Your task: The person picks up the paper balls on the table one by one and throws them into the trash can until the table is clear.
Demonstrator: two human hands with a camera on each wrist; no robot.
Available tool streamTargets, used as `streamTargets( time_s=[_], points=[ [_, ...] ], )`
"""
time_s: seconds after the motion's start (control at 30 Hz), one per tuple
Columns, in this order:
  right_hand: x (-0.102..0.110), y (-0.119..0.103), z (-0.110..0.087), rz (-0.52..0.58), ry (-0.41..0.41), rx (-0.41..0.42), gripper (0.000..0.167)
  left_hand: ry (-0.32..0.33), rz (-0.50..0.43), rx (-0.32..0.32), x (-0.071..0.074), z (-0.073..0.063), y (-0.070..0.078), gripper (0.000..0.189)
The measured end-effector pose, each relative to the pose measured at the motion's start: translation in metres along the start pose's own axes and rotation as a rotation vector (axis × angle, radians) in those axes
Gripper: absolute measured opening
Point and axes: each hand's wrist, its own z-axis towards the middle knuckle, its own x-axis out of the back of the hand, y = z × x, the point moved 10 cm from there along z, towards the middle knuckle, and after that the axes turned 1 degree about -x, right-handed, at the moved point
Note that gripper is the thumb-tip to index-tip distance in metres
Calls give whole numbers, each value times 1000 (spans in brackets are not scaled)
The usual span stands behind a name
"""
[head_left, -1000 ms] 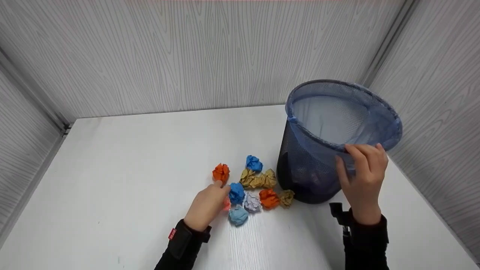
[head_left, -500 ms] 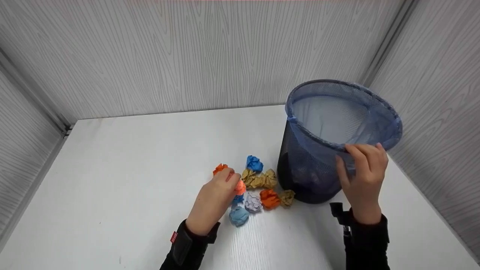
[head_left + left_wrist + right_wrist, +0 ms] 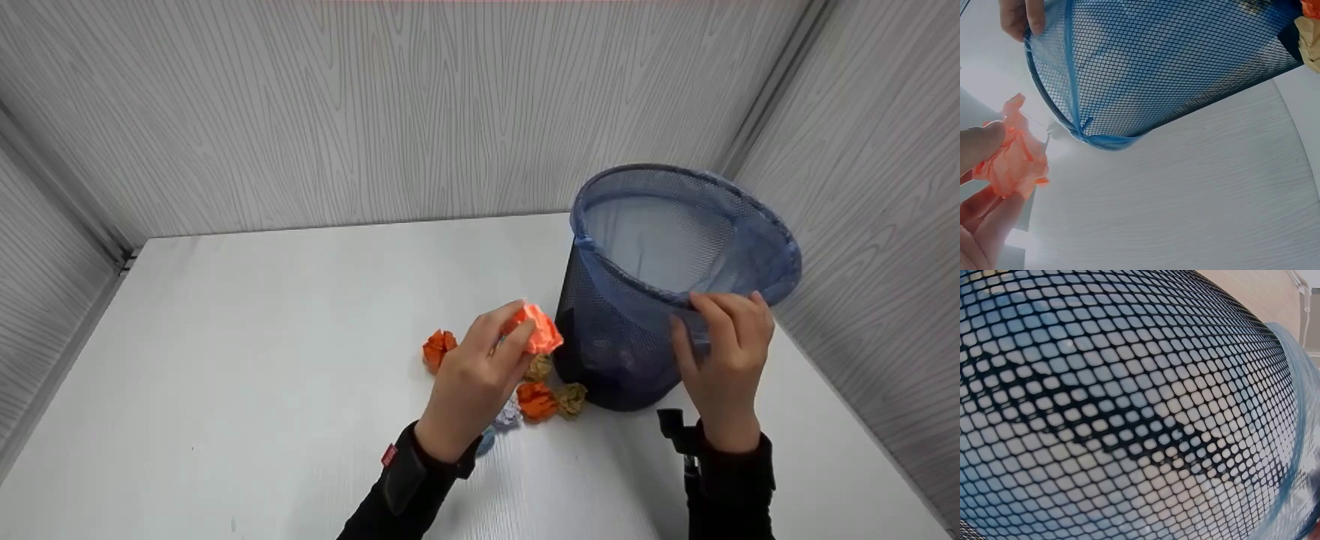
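Observation:
My left hand pinches a crumpled pinkish-orange paper ball above the table, just left of the bin. In the left wrist view, thumb and fingers squeeze that paper ball beside the bin's rim. The black mesh waste bin is lined with a thin blue plastic bag folded over its rim. My right hand grips the near rim, fingertips over the edge and thumb outside. Mesh fills the right wrist view, with only a sliver of hand at its edge.
Left of the bin lie an orange paper ball, another orange one, a tan one and a pale lilac one. A light blue one is partly hidden by my left hand. Grey wood-grain panels enclose the white table.
The left hand has picked up the pinkish-orange paper ball and carried it up and right toward the bin. The right hand keeps its grip on the rim.

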Motion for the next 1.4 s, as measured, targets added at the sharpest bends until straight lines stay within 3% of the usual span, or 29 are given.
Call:
streamTargets(
  time_s=[0.2, 0.4, 0.63, 0.8, 1.03, 1.4],
  points=[
    [1, 1, 0, 1, 1, -2, 32, 99, -55, -42, -1, 23, 12, 27],
    [1, 1, 1, 2, 1, 1, 32, 131, -91, -73, -11, 43, 17, 27],
    [0, 1, 1, -5, -8, -10, 34, 179, -144, -105, -22, 56, 19, 28],
    [0, 2, 0, -2, -6, -11, 34, 213, -117, -115, -29, 64, 22, 27],
    [-1, 1, 0, -10, -20, -8, 33, 178, -92, -63, -46, 76, 24, 24],
    [-2, 5, -2, -23, -21, -5, 34, 58, -51, -23, -66, 84, 26, 24]
  ],
)
